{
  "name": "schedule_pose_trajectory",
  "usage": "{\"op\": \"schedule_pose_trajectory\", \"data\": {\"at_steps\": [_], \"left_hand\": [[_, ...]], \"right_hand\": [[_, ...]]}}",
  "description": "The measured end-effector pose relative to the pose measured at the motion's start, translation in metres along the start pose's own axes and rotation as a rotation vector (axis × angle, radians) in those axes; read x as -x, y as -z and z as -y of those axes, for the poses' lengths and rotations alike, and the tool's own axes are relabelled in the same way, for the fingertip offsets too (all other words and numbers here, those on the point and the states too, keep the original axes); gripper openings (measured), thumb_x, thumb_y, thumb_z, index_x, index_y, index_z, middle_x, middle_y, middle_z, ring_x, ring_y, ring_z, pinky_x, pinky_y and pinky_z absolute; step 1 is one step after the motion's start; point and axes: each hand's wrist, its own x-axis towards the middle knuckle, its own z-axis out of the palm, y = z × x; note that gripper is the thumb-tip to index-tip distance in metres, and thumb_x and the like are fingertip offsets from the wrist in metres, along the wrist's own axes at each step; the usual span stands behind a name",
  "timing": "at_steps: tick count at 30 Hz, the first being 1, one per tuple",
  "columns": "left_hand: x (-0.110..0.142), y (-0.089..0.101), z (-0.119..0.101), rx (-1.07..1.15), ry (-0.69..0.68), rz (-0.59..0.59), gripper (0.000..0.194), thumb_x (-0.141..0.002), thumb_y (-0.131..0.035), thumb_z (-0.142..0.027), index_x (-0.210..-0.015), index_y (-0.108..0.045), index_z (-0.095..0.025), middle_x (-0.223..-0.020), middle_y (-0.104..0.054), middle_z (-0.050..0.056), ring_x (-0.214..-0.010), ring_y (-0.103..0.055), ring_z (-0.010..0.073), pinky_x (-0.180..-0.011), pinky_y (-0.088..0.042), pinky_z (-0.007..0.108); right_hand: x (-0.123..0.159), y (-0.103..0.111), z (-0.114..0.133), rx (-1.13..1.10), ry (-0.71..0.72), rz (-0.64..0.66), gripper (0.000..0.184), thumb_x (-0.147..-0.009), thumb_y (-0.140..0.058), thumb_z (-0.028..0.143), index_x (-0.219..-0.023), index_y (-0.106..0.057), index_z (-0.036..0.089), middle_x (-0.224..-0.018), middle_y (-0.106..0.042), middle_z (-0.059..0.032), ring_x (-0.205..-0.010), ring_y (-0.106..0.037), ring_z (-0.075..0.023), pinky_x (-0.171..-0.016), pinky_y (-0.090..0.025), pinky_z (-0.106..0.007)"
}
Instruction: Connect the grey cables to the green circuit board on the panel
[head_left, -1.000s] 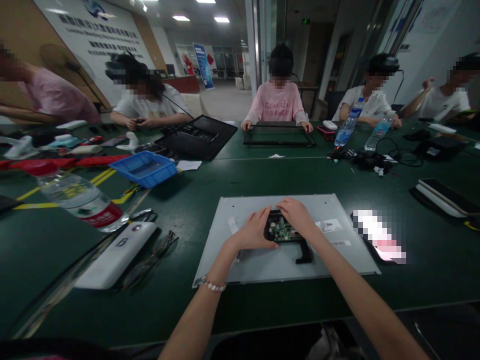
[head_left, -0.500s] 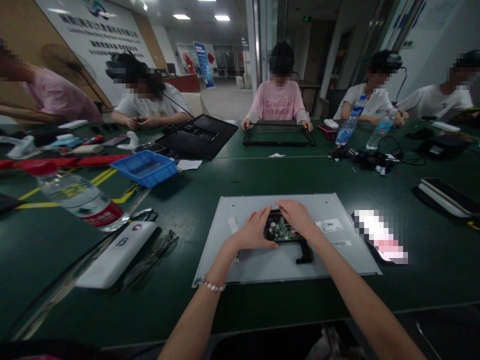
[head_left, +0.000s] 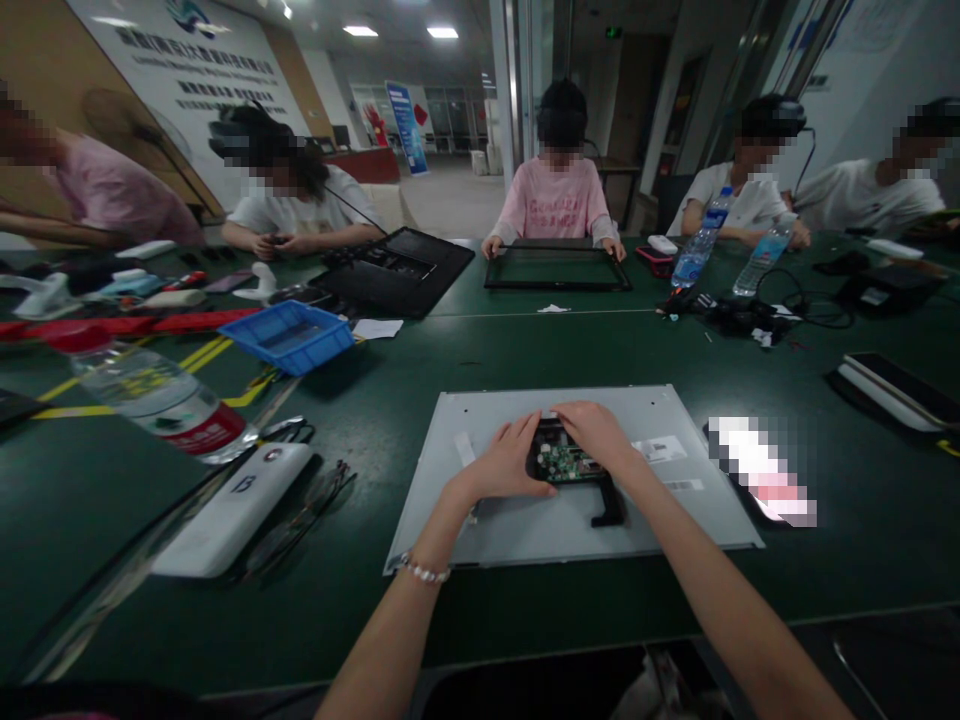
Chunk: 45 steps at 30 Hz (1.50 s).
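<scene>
Person's two bare hands, close together, clamped on a black-framed circuit board point(head_left: 566, 462) w/ green PCB facing up. It sits over a silver metal panel point(head_left: 517, 528), flat on the dark green worktop point(head_left: 465, 620). L hand point(head_left: 506, 462) wraps its left side, thumb along near edge; R hand point(head_left: 596, 435) curls fingers over far edge, thumb hidden. Black hooked arm point(head_left: 611, 505) juts from the board, nearer the wearer than the hands.

On the panel, just right of R hand: white label point(head_left: 660, 449), plus barcode sticker point(head_left: 684, 486) below it; print on both too small to read. Farther right: phone point(head_left: 761, 475), screen pixelated.

Left of hands: glasses point(head_left: 300, 520), then white power bank point(head_left: 232, 510) marked "B" or "13" (can't tell), w/ small round logo. Beyond it, red-capped water bottle point(head_left: 165, 395), tilted; red-and-white label, brand illegible.

Well beyond hands: co-worker in pink top point(head_left: 559, 205), chest lettering unclear, holding black frame point(head_left: 555, 287). Far left, wall sign point(head_left: 199, 70): blue wave logo, Chinese characters, smaller Latin line; too blurred to read.
</scene>
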Motion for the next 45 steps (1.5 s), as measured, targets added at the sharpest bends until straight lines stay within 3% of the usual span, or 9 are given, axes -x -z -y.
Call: {"op": "schedule_pose_trajectory", "data": {"at_steps": [14, 22, 29, 45], "left_hand": [[0.0003, 0.0004, -0.0001, -0.027, 0.009, 0.017, 0.118, -0.061, -0.065, -0.063, -0.145, 0.000, -0.014, -0.150, -0.014, 0.018, -0.138, -0.013, 0.0337, -0.112, -0.009, 0.049], [0.0003, 0.0013, -0.0021, 0.006, 0.009, 0.011, 0.117, -0.060, -0.066, -0.062, -0.146, -0.001, -0.016, -0.151, -0.015, 0.017, -0.138, -0.014, 0.0342, -0.112, -0.010, 0.049], [0.0002, 0.0014, -0.0020, 0.016, 0.006, 0.011, 0.117, -0.060, -0.067, -0.061, -0.146, -0.001, -0.015, -0.150, -0.015, 0.017, -0.138, -0.015, 0.0344, -0.112, -0.010, 0.050], [0.0001, -0.0018, 0.0023, -0.019, 0.005, 0.015, 0.118, -0.061, -0.065, -0.063, -0.146, 0.001, -0.016, -0.151, -0.013, 0.015, -0.138, -0.014, 0.0335, -0.112, -0.009, 0.048]], "right_hand": [[0.0011, 0.0044, 0.0005, 0.019, 0.017, -0.067, 0.027, -0.090, -0.045, 0.016, -0.107, -0.064, 0.020, -0.104, -0.068, -0.0079, -0.102, -0.058, -0.0193, -0.089, -0.041, -0.029], [0.0001, -0.0039, -0.0041, -0.037, -0.005, -0.019, 0.032, -0.090, -0.043, 0.015, -0.115, -0.061, 0.023, -0.107, -0.067, -0.0060, -0.100, -0.060, -0.0182, -0.087, -0.043, -0.028], [0.0005, -0.0023, -0.0022, -0.021, 0.011, -0.019, 0.027, -0.090, -0.043, 0.016, -0.102, -0.067, 0.020, -0.101, -0.068, -0.0068, -0.098, -0.059, -0.0175, -0.086, -0.043, -0.026], [0.0024, -0.0020, -0.0028, -0.054, -0.013, -0.008, 0.027, -0.089, -0.045, 0.016, -0.105, -0.066, 0.018, -0.104, -0.067, -0.0077, -0.100, -0.058, -0.0170, -0.089, -0.041, -0.026]]}}
